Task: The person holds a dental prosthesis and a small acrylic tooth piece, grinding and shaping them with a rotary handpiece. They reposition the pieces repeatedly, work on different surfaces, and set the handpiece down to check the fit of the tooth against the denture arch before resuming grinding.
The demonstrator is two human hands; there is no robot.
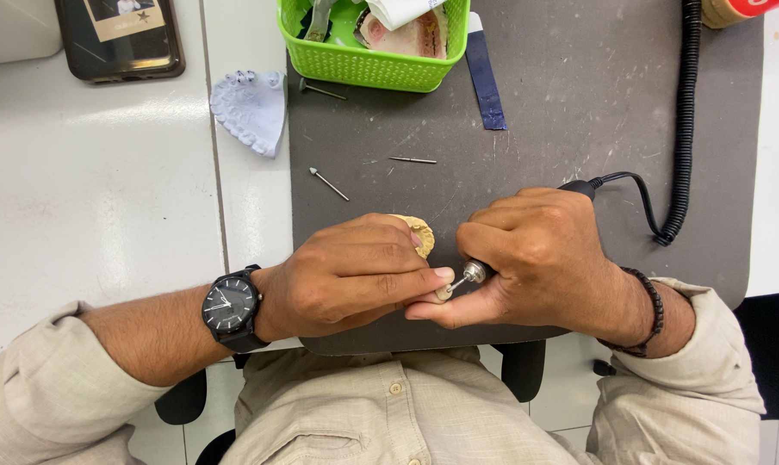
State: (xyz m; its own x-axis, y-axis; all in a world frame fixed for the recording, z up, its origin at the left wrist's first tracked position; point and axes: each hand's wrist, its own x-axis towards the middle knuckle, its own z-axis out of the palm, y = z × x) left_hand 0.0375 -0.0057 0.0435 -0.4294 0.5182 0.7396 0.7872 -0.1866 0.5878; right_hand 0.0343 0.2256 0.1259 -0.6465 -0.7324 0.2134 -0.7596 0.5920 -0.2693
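Holding yellowish dental cast at frame centre, left hand grip closed around it; right hand grip closed on rotary handpiece, long axis pointing left, tip just right of cast, above grey mat.

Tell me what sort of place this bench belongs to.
Probably a dental laboratory: the right hand holds a corded rotary handpiece, a white plaster teeth cast lies on the table, and loose burs sit on the grey mat.

Both hands — left, right — closed grips, thumbs touching.
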